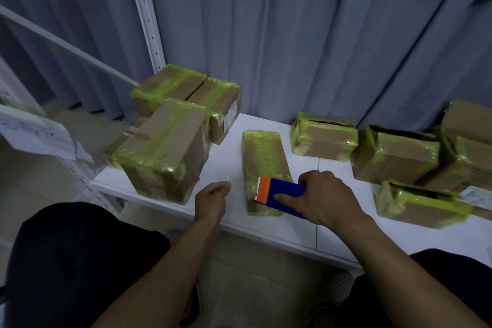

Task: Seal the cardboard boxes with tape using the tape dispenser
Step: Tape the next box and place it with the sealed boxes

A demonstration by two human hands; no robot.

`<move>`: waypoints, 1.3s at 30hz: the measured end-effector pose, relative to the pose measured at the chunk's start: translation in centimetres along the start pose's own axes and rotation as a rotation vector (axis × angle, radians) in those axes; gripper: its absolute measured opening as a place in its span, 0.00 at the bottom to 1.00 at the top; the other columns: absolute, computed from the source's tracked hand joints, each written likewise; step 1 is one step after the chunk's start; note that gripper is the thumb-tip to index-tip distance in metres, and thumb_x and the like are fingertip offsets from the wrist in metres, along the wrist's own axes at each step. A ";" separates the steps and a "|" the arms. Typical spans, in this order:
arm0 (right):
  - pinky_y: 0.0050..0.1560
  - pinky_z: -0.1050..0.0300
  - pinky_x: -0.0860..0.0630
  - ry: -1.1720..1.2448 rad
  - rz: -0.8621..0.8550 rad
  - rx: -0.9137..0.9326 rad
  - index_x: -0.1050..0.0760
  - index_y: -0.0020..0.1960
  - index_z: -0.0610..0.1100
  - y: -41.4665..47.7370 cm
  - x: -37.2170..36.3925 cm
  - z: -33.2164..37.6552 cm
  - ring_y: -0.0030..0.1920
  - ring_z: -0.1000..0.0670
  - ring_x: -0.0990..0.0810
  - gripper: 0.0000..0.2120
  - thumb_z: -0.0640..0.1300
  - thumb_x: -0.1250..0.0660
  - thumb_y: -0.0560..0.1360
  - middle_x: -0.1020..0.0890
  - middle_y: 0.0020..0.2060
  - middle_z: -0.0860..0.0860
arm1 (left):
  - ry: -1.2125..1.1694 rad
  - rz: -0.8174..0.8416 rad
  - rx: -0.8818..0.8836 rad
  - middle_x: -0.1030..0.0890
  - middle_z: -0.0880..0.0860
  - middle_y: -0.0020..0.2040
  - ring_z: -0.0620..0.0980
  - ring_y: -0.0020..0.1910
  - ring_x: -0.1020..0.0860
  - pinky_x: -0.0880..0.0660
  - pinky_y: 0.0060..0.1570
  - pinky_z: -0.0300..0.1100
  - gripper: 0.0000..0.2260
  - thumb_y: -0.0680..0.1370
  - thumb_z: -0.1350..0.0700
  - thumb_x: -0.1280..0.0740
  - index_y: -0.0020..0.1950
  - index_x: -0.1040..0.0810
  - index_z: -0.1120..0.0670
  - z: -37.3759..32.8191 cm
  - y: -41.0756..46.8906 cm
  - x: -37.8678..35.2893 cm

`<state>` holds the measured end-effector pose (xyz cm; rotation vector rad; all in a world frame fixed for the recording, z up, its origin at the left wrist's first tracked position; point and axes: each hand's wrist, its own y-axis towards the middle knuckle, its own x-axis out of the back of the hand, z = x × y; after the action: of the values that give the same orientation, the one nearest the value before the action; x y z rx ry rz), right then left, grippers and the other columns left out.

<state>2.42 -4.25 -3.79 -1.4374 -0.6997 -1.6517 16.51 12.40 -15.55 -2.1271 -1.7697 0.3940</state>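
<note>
A narrow cardboard box (262,157) edged with yellow-green tape lies on the white shelf (229,168) in front of me. My right hand (327,198) grips a blue tape dispenser (282,193) with an orange blade end, held over the near end of that box. To the left of the box, my left hand (210,201) hovers above the shelf's front edge, fingers curled. A thin clear strip shows at its fingertips; whether it pinches that strip is unclear.
Taped boxes (165,152) are piled at the left, with others (323,136) (396,154) (420,204) along the right. A white shelf upright (146,13) and grey curtain stand behind. Papers (34,130) lie on a lower shelf at far left. My knees are below.
</note>
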 end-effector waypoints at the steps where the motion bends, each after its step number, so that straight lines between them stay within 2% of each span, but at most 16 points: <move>1: 0.31 0.60 0.29 -0.016 0.008 -0.007 0.25 0.44 0.51 0.2 0.0 0.1 0.36 0.54 0.22 0.27 0.75 0.31 0.68 0.25 0.34 0.57 | -0.004 0.005 0.012 0.18 0.45 0.47 0.52 0.49 0.21 0.22 0.52 0.47 0.05 0.78 0.56 0.29 0.42 0.17 0.49 0.1 0.2 -0.2; 6: 0.30 0.59 0.31 -0.070 0.052 -0.044 0.25 0.46 0.49 1.4 -0.4 0.4 0.39 0.50 0.22 0.29 0.75 0.30 0.67 0.27 0.35 0.56 | -0.033 0.006 0.048 0.18 0.46 0.47 0.51 0.48 0.21 0.22 0.55 0.49 0.05 0.78 0.57 0.29 0.43 0.18 0.49 1.2 1.3 -1.2; 9: 0.33 0.58 0.27 -0.063 0.094 -0.074 0.24 0.49 0.48 2.2 -0.8 0.5 0.42 0.49 0.20 0.30 0.74 0.28 0.66 0.26 0.37 0.55 | -0.045 0.021 0.072 0.17 0.48 0.49 0.50 0.45 0.23 0.23 0.58 0.53 0.03 0.78 0.57 0.29 0.45 0.17 0.50 2.1 1.8 -2.0; 15: 0.35 0.57 0.25 -0.031 0.163 -0.124 0.24 0.49 0.47 3.4 -0.8 0.4 0.42 0.49 0.19 0.31 0.73 0.26 0.65 0.24 0.39 0.53 | 0.023 0.110 0.069 0.18 0.49 0.55 0.40 0.46 0.24 0.25 0.49 0.41 0.04 0.80 0.54 0.32 0.52 0.19 0.50 3.2 1.8 -4.0; 17: 0.35 0.57 0.25 -0.015 0.182 -0.138 0.24 0.49 0.46 3.7 -0.7 0.3 0.41 0.49 0.19 0.31 0.73 0.26 0.64 0.22 0.39 0.53 | 0.030 0.135 0.068 0.21 0.49 0.62 0.45 0.54 0.22 0.23 0.53 0.41 0.10 0.80 0.51 0.31 0.61 0.20 0.49 3.3 1.9 -4.1; 19: 0.36 0.56 0.23 -0.005 0.194 -0.142 0.23 0.49 0.46 3.9 -0.7 0.2 0.40 0.50 0.19 0.32 0.73 0.26 0.64 0.21 0.39 0.52 | 0.027 0.109 0.072 0.25 0.49 0.68 0.49 0.63 0.24 0.25 0.63 0.46 0.24 0.77 0.48 0.28 0.72 0.26 0.50 3.8 2.3 -3.8; 20: 0.36 0.56 0.23 -0.004 0.196 -0.144 0.23 0.50 0.46 3.9 -0.7 0.3 0.40 0.50 0.19 0.32 0.73 0.26 0.64 0.21 0.40 0.52 | 0.032 0.073 0.019 0.25 0.49 0.68 0.47 0.63 0.24 0.26 0.64 0.42 0.26 0.76 0.49 0.26 0.72 0.27 0.51 4.0 2.3 -3.6; 21: 0.37 0.56 0.22 -0.004 0.197 -0.146 0.23 0.50 0.46 3.9 -0.8 0.3 0.40 0.50 0.19 0.32 0.73 0.26 0.64 0.21 0.40 0.52 | 0.015 0.041 -0.064 0.22 0.49 0.67 0.42 0.59 0.23 0.26 0.60 0.36 0.23 0.75 0.51 0.26 0.70 0.24 0.52 4.1 2.1 -3.5; 23: 0.38 0.56 0.21 -0.005 0.193 -0.144 0.22 0.51 0.46 3.9 -0.9 0.2 0.41 0.50 0.19 0.32 0.73 0.26 0.64 0.21 0.39 0.53 | -0.044 0.046 -0.184 0.16 0.49 0.57 0.36 0.50 0.19 0.25 0.49 0.28 0.12 0.77 0.54 0.28 0.60 0.18 0.49 4.4 1.2 -3.7; 25: 0.37 0.56 0.22 -0.006 0.189 -0.143 0.22 0.51 0.46 3.9 -1.0 0.1 0.41 0.50 0.18 0.32 0.73 0.26 0.65 0.21 0.39 0.53 | -0.049 0.121 -0.246 0.14 0.44 0.49 0.37 0.48 0.18 0.25 0.44 0.28 0.06 0.81 0.51 0.33 0.54 0.17 0.44 4.4 -0.1 -4.1; 30: 0.35 0.57 0.25 -0.005 0.169 -0.134 0.23 0.48 0.46 3.7 -1.3 0.0 0.40 0.49 0.19 0.30 0.73 0.27 0.66 0.23 0.36 0.53 | 0.010 0.263 -0.268 0.15 0.46 0.44 0.39 0.46 0.18 0.25 0.41 0.28 0.12 0.83 0.44 0.40 0.55 0.18 0.43 4.5 -0.9 -3.9; 32: 0.35 0.57 0.25 -0.003 0.163 -0.133 0.23 0.49 0.46 3.6 -1.4 0.0 0.40 0.49 0.19 0.30 0.73 0.27 0.66 0.23 0.36 0.54 | 0.047 0.301 -0.302 0.15 0.47 0.46 0.41 0.48 0.18 0.24 0.43 0.30 0.13 0.83 0.45 0.40 0.57 0.17 0.47 4.4 -1.0 -3.3; 34: 0.35 0.57 0.24 -0.002 0.154 -0.128 0.23 0.49 0.46 3.4 -1.5 -0.1 0.40 0.50 0.19 0.30 0.73 0.27 0.66 0.23 0.37 0.54 | 0.057 0.306 -0.374 0.16 0.44 0.53 0.40 0.54 0.19 0.24 0.49 0.30 0.11 0.83 0.53 0.36 0.63 0.19 0.50 4.0 -0.7 -2.8; 36: 0.35 0.57 0.24 -0.003 0.145 -0.124 0.23 0.48 0.47 3.2 -1.5 -0.2 0.40 0.50 0.19 0.30 0.73 0.28 0.66 0.23 0.36 0.54 | 0.122 0.294 -0.526 0.19 0.42 0.59 0.36 0.58 0.21 0.24 0.51 0.29 0.14 0.81 0.60 0.33 0.66 0.21 0.52 3.2 -0.2 -2.4; 39: 0.37 0.56 0.22 0.002 0.135 -0.115 0.23 0.49 0.47 2.9 -1.6 -0.4 0.41 0.49 0.19 0.30 0.73 0.28 0.66 0.23 0.37 0.54 | 0.362 0.372 -0.731 0.24 0.42 0.66 0.40 0.63 0.23 0.20 0.53 0.37 0.17 0.80 0.58 0.31 0.69 0.23 0.49 2.7 1.5 -1.5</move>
<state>4.69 -5.73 -5.74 -1.5289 -0.5023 -1.6100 16.45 10.93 -18.71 -2.7873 -1.4250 -0.6236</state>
